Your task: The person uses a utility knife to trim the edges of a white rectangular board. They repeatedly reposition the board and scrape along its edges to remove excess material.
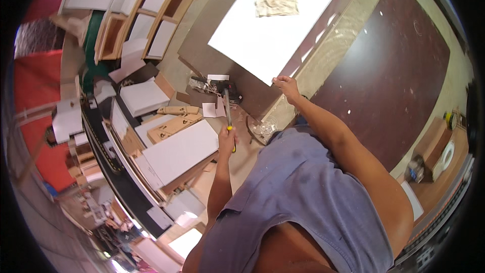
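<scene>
My left hand (pixel 227 138) is wrapped round the grip of a hammer (pixel 228 110). The grip is yellow and black, the shaft grey, and the dark head points away from me. My right hand (pixel 286 88) is closed in a pinch beside the near corner of a large white panel (pixel 247 35). Whether a small thing sits between those fingertips I cannot make out. On the panel lies a crumpled, stained beige cloth (pixel 276 0). Beneath the panel is a brown board surface (pixel 202 40) that sticks out past its edges.
To my right lies a large dark red board (pixel 384 71) with small white scraps. Stacked white panels (pixel 184 151) and cardboard pieces (pixel 174 124) stand at left. Wooden cubbies (pixel 166 15) rise at far left. A tape roll (pixel 447 154) rests on a bench at far right.
</scene>
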{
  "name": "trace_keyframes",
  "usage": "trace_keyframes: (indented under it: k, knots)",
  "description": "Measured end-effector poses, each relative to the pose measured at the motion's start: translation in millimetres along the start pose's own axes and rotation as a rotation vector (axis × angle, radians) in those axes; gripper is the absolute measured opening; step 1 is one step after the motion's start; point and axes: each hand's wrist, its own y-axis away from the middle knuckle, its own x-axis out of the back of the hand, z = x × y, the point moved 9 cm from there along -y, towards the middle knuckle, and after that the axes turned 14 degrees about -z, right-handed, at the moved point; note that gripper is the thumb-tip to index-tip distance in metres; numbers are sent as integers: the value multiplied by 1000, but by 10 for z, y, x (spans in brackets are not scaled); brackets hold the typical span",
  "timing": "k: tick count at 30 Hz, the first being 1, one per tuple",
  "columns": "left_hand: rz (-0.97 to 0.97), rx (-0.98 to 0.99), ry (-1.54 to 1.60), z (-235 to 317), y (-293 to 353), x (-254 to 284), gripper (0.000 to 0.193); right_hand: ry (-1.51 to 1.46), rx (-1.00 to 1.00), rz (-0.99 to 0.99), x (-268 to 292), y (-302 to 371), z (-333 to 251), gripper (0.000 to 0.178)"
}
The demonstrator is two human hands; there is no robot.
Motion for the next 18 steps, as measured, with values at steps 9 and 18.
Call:
trace_keyframes:
  k: [9, 18]
  knots:
    - [-415, -83, -412, 2072, -964, -565, 30, -185, 94, -61, 26, 50, 180, 32]
    - [-1079, -353, -1280, 2674, -1356, -1667, 36, -153, 266, 332, -62, 122, 356, 29]
